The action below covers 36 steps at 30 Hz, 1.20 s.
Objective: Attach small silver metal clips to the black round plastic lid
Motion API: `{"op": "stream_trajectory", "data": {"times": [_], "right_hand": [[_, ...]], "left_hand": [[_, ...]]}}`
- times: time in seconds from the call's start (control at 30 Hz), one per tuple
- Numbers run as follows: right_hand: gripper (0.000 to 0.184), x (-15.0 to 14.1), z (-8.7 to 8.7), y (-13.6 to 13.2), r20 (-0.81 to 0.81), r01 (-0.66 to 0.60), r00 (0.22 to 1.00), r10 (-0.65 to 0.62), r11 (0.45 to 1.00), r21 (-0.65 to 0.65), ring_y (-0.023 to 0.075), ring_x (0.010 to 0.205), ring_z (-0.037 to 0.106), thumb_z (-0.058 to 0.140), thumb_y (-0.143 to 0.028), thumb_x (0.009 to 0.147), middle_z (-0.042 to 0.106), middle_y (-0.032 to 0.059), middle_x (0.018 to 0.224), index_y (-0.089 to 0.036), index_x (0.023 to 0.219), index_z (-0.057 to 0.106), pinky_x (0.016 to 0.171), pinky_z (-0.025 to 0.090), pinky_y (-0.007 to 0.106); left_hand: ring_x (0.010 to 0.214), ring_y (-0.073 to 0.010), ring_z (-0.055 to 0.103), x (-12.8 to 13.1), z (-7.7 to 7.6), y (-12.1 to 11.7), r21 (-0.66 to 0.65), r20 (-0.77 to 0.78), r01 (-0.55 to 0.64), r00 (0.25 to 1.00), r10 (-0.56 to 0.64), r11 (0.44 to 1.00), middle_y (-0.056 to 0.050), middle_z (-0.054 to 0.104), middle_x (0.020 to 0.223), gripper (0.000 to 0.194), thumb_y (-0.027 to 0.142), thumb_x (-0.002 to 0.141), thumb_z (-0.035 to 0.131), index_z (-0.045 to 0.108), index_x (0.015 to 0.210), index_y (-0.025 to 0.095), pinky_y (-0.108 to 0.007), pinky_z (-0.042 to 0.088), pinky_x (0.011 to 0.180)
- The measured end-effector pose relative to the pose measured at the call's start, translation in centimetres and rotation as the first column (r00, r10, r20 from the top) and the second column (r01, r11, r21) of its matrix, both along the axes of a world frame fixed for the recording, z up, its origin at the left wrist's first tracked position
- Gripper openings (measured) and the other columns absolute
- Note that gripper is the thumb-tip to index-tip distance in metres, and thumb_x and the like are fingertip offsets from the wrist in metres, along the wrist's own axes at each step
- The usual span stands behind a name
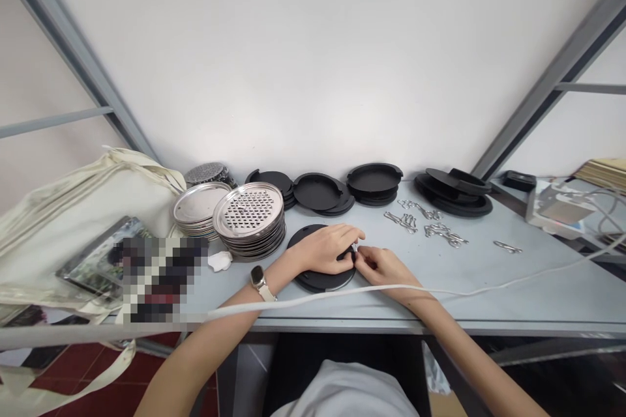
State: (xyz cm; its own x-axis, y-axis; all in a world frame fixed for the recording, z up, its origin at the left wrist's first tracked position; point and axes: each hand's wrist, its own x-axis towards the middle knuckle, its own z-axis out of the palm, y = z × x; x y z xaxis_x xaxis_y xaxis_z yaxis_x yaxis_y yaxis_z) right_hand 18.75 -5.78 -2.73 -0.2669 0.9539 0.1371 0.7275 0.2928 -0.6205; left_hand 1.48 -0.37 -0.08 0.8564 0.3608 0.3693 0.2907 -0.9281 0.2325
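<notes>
In front of me a round black disc [313, 283] lies flat near the table's front edge. My left hand [327, 249] rests across it, fingers curled over its right side. Beside that edge my right hand [384, 267] is closed in a pinch. A small shiny metal piece [355, 247] shows between the two hands; its shape is mostly covered by my fingers. Several bent metal wire clips [443, 234] lie in loose clusters to the right.
Stacked perforated metal discs [252, 212] and plain metal discs [201, 205] stand on the left. Black round trays [374, 179] line the wall. A white cable [469, 292] crosses in front. A cream bag [98, 189] sits left, a white device [557, 208] right.
</notes>
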Motion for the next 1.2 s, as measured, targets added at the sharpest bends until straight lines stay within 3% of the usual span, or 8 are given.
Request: {"op": "stream_trajectory", "data": {"times": [0.57,1.2], "right_hand": [[0.032,0.25,-0.05,0.13,0.009,-0.036,0.999,0.036,0.999,0.011,0.0103,0.049,0.041,0.035,-0.035,0.089,0.049,-0.0031,0.055,-0.019,0.063,0.047,0.049,0.031,0.023],[0.036,0.34,-0.48,0.22,-0.14,-0.052,0.989,0.048,0.998,-0.022,0.0103,0.055,0.039,0.032,-0.041,0.092,0.046,-0.0031,0.06,-0.019,0.067,0.044,0.052,0.031,0.022]], "left_hand": [[0.091,-0.0198,0.054,-0.04,-0.02,0.0,-0.005,0.0,0.013,1.0,-0.013,1.0,-0.009,0.054,0.101,0.033,0.01,0.075,0.047,0.043,0.107,0.016,-0.03,0.045,0.081],[0.087,-0.0179,0.052,0.0,0.25,-0.04,-0.016,-0.013,0.036,0.999,-0.036,0.999,-0.007,0.054,0.094,0.024,0.01,0.076,0.047,0.044,0.099,0.015,-0.028,0.044,0.08]]}}
